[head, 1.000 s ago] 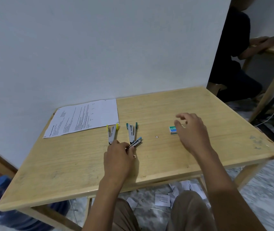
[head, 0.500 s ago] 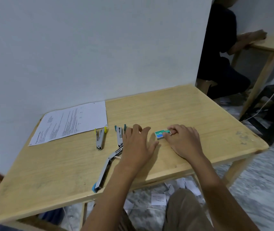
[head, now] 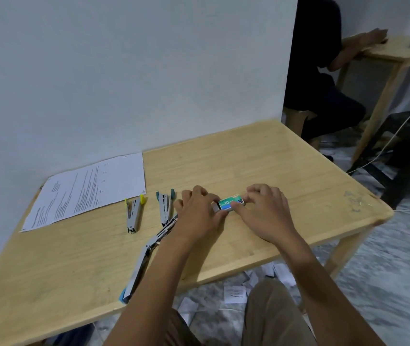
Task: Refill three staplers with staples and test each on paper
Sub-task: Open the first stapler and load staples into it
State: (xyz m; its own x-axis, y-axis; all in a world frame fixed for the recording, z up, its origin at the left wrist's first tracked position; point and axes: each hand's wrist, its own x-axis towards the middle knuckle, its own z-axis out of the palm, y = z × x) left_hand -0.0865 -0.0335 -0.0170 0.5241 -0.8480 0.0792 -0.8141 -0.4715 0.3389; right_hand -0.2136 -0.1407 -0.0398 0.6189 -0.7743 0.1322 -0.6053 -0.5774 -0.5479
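Staple box [head: 231,202], green: lay on the table [head: 273,158], pinched at its left end between thumb and curled fingers of my left hand [head: 199,216], at its right end by my right hand [head: 263,213] likewise. Blue stapler [head: 146,255], swung open flat, lay beside my left wrist; teal stapler [head: 165,207], yellow stapler [head: 133,214] further left

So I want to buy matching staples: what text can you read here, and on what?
"No10": on the box, held by the left hand and right hand; fingers hide the rest of the label.
Sheet: printed lines, too small to read.
Scraps on the floor: print too blurred to read.
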